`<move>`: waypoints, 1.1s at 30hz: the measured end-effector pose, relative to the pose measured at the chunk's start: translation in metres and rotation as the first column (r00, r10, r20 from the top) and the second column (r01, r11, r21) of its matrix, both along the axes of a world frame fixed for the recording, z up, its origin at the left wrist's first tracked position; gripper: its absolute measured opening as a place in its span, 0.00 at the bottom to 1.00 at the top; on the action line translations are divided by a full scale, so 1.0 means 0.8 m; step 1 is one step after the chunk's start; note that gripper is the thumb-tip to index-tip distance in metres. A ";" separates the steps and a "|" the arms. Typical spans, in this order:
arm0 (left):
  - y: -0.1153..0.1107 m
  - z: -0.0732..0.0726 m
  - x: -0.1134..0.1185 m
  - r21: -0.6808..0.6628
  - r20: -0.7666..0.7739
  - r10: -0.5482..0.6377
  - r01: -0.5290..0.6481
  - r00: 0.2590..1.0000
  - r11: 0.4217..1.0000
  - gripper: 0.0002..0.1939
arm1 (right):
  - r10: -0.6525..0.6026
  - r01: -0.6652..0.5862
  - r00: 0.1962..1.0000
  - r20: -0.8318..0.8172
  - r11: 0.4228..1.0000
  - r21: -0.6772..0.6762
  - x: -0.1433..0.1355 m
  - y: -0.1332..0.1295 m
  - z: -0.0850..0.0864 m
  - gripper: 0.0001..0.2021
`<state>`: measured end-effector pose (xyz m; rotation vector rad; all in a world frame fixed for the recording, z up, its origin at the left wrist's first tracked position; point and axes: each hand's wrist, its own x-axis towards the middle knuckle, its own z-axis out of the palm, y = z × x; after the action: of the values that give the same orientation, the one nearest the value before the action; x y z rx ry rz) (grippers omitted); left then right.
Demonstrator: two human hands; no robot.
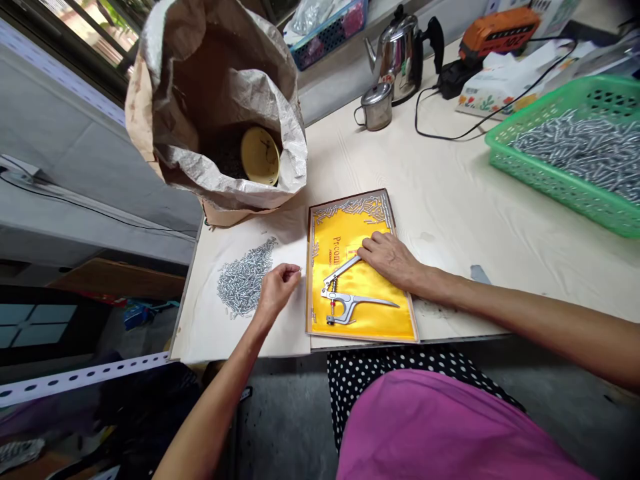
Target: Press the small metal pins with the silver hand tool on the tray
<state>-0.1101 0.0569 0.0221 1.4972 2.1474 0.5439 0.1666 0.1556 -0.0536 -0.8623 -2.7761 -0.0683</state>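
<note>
My left hand (280, 285) is closed in a pinch between the pile of small metal pieces (245, 277) and the yellow tray (365, 323); a tiny shiny bit shows at its fingertips, too small to name. Over the tray's right side, my right hand (390, 259) has its fingers curled at the upper handle end of the metal pliers-like tool (350, 300). The tool lies on the yellow surface, its handles spread. Small metal pins (353, 208) are scattered along the tray's top edge, with a few at its left edge.
An open sack (225, 180) holding a yellow bowl (260, 157) stands behind the pile. A green basket of metal pieces (565, 193) is at the right. A lidded cup (377, 108), a kettle (400, 53) and an orange battery (497, 32) with a black cable are at the back.
</note>
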 end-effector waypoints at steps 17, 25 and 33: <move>-0.091 0.015 0.073 -0.036 -0.062 -0.367 0.365 0.928 0.930 0.11 | -0.016 0.016 1.000 0.023 1.000 -0.001 -0.002 -0.002 0.004 0.11; -0.093 0.012 0.079 -0.246 -0.267 -0.448 0.389 0.853 0.888 0.10 | 0.007 -0.006 0.999 0.048 1.000 -0.011 0.004 0.006 0.019 0.13; -0.082 0.008 0.082 -0.003 0.113 -0.015 0.015 0.993 1.000 0.08 | -0.005 0.004 1.000 0.020 0.998 0.063 0.013 0.022 0.052 0.12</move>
<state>-0.0445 -0.0087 0.0281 1.4441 2.0478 0.6047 0.1766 0.1729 -0.0120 -0.8571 -2.7745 -0.1651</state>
